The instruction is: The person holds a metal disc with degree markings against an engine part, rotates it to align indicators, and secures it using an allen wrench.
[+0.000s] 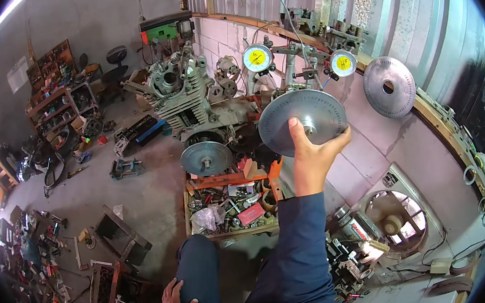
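Observation:
My right hand [320,154] grips a large grey degree wheel [278,127] by its lower right part. The thumb presses on its face near the shiny centre hub, and the other fingers go round the rim, partly hidden behind it. Behind and above the wheel are two dial gauges with yellow centres, a left one [257,58] and a right one [343,63], on metal arms. Left of the wheel stands a finned motorcycle engine [182,102] with a smaller degree wheel [206,158] low on its front. My left hand [177,301] rests on my thigh with its fingers apart, holding nothing.
Below the engine sits an open drawer [235,232] full of small tools and parts. A third graduated disc [389,86] stands against the right wall. An exhaust fan [398,221] is set low in that wall. Tools and parts [39,253] litter the floor at left.

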`<move>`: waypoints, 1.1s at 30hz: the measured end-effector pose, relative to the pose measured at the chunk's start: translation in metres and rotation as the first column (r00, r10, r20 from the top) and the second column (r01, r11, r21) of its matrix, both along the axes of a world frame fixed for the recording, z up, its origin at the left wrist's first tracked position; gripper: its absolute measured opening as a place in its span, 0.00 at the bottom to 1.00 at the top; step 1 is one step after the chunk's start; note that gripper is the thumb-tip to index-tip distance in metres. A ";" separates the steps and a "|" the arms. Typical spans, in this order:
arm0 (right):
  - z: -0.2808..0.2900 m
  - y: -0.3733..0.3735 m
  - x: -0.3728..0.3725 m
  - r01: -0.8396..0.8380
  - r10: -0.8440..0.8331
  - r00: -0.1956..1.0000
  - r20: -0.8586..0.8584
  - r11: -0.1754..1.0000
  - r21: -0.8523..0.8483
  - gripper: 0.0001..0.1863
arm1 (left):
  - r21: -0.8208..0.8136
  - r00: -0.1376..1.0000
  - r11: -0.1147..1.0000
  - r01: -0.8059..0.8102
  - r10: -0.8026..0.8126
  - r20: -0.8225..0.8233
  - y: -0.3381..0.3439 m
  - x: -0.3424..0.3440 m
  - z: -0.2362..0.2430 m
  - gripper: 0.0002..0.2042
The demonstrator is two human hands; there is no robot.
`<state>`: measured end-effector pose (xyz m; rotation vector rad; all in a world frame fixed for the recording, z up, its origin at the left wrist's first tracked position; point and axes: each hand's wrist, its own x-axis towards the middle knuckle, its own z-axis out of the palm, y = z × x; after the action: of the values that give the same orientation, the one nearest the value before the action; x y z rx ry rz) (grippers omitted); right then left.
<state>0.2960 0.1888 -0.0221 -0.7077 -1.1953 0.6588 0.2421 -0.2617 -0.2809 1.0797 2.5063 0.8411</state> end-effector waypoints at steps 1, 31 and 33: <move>0.004 -0.002 0.003 -0.003 0.003 1.000 -0.002 1.000 -0.002 0.50 | 0.014 1.000 1.000 0.007 -0.006 -0.009 0.000 -0.001 -0.001 0.40; -0.022 0.032 -0.045 0.563 -0.582 0.812 -0.032 0.768 0.305 0.25 | 0.982 0.738 -0.017 0.189 -0.657 -0.153 0.399 -0.075 0.259 0.28; -0.023 0.041 -0.031 0.553 -0.584 0.811 -0.022 0.755 0.352 0.25 | 0.946 0.604 0.130 0.296 -0.793 -0.080 0.420 -0.075 0.288 0.25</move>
<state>0.2649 0.2299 -0.0448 -0.7570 -1.0582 -0.1032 0.1673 0.1583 0.0073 1.6887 0.8030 1.9686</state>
